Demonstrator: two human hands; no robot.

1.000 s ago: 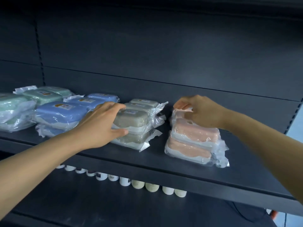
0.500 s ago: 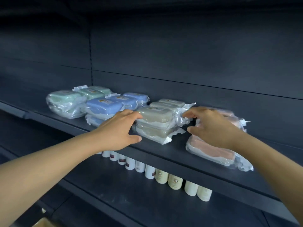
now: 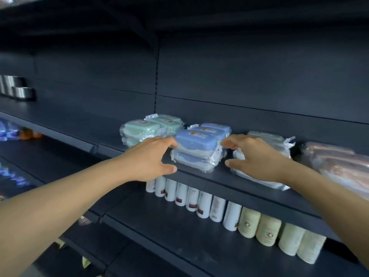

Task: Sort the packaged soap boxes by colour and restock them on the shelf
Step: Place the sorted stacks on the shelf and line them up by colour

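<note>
Bare forearms: I have both arms reaching up and forward from the bottom corners toward the middle shelf (image 3: 249, 187).
Lower shelf: white tubes (image 3: 180, 193) and cream bottles (image 3: 268, 229) stand in a row under the shelf edge, no part of this job.
Left hand: my left hand (image 3: 148, 158) is spread, thumb low near the shelf lip, fingertips at the left end of the blue stack; it grips nothing, and I cannot tell if the fingertips actually touch the wrap.
Right hand: my right hand (image 3: 254, 156) is also spread and holding nothing, palm over the grey-beige soap boxes (image 3: 269, 139), fingers pointing toward the right end of the blue stack.
Blue soap boxes: the blue soap boxes (image 3: 196, 148) sit two high at the front with more behind, between my hands, in clear wrap, near the shelf's front edge.
Green soap boxes: the green soap boxes (image 3: 150, 126) lie just to the left and slightly further back.
Pink soap boxes: the pink soap boxes (image 3: 337, 158) lie at far right, blurred.
Step in hand: I judge the colours already grouped; this looks like squaring up the blue stack.
Next move: close both hands on the stack's ends evenly; the film is probably slippery, so the top box may slide off.
</note>
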